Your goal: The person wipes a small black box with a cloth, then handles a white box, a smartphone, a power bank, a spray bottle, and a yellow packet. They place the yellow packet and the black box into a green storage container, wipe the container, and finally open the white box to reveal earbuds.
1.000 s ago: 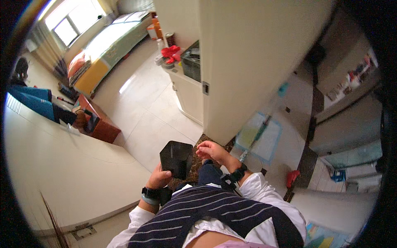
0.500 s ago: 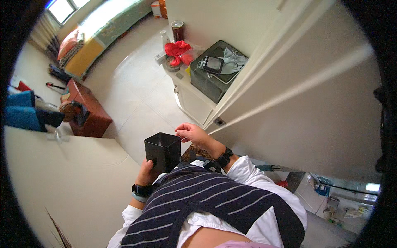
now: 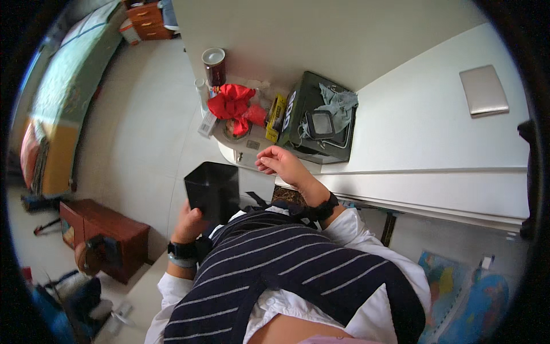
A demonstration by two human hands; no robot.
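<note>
A black square bin (image 3: 215, 192), tall with straight sides and an open top, is in my left hand (image 3: 189, 222). The thumb presses on its near side, and the other fingers are hidden behind it. My right hand (image 3: 282, 165) hangs in the air to the right of the bin, apart from its rim. Its fingers are loosely bent, with nothing visible in them. Beyond the right hand is a low white cabinet (image 3: 247, 159) with several things on top.
On the cabinet are a red plastic bag (image 3: 231, 103), a brown canister (image 3: 214, 69), a white bottle (image 3: 201, 92), a yellow box (image 3: 275, 117) and a dark green box (image 3: 298, 120) bearing a cloth. A reddish-brown chest (image 3: 129, 241) and a bed (image 3: 77, 86) stand left.
My view has swung rightward, closer to the cabinet. The bin is lower and tilted differently in my left hand. My right hand has moved away from its rim.
</note>
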